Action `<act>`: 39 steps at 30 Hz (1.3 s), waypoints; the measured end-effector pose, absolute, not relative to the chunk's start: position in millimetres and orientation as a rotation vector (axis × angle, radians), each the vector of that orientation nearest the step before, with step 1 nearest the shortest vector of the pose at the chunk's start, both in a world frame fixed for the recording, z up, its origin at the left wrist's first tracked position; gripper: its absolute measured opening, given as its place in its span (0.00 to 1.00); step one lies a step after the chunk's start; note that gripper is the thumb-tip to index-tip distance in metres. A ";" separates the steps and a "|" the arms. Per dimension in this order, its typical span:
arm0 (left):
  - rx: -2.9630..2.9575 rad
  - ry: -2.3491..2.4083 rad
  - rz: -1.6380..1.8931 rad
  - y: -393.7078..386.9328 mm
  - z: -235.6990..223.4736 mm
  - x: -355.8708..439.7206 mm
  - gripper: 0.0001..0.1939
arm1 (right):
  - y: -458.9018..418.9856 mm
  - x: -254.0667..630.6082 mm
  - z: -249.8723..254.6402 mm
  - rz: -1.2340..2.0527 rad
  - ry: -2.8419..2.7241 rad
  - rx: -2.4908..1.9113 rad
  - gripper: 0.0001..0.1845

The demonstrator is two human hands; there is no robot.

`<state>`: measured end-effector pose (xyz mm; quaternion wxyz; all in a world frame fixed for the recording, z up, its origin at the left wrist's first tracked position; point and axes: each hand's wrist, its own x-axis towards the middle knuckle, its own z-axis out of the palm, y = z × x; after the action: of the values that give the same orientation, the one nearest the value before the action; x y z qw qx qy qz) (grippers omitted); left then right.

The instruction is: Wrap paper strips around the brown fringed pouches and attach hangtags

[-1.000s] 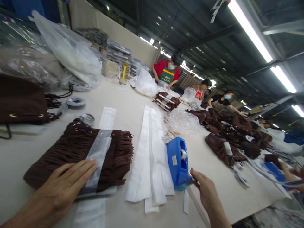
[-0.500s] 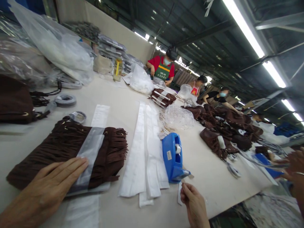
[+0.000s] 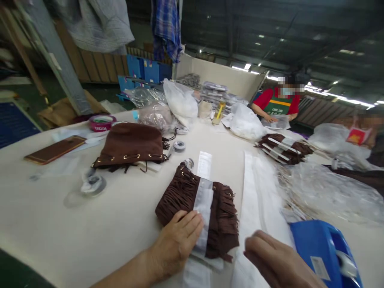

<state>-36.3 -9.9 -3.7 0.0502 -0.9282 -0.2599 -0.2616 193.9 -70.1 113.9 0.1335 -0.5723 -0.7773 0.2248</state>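
My left hand (image 3: 181, 236) lies flat, fingers stretched out, on a brown fringed bag (image 3: 180, 196) and the translucent white strip (image 3: 204, 200) across its middle. To the right of the bag, my right hand (image 3: 270, 256) is raised with thumb and fingers pinched together. It is slightly blurred, and what it pinches, if anything, cannot be made out. A blue tape dispenser (image 3: 312, 240) with a roll in it stands right of that hand. Long white strips (image 3: 255, 200) lie between the bag and the dispenser, partly behind my right hand.
Left on the table are another brown bag (image 3: 132, 142), a phone (image 3: 55, 150), a pink tape roll (image 3: 102, 123) and a wrapped strap coil (image 3: 93, 185). Further back are plastic bags (image 3: 246, 122) and a wrapped fringed bag (image 3: 282, 148). A co-worker (image 3: 280, 104) stands across the table.
The view has swung left, showing more of the table's left side. My right hand has moved from the dispenser's front end toward the fringed bag. My left hand stays on the bag.
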 end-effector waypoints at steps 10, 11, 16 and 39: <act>-2.940 -0.807 -0.764 -12.1 -3.8 -37.5 0.20 | 44.2 141.7 93.2 0.293 -3.073 -1.362 0.10; -2.942 -0.809 -0.779 -11.7 -4.1 -37.7 0.21 | 48.1 140.1 91.7 0.320 -3.082 -1.349 0.10; -2.947 -0.838 -0.899 -10.0 -3.9 -35.8 0.21 | 64.6 134.5 80.4 0.646 -2.918 -1.554 0.09; -2.847 -0.858 -1.114 -13.2 -7.5 -37.3 0.16 | -52.9 154.3 7.4 -0.384 -2.511 -1.002 0.16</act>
<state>-37.3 -13.2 -7.5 -0.0169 -0.8966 -0.2700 -0.3507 154.3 -52.9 7.4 0.2042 -0.3593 -0.9002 -0.1377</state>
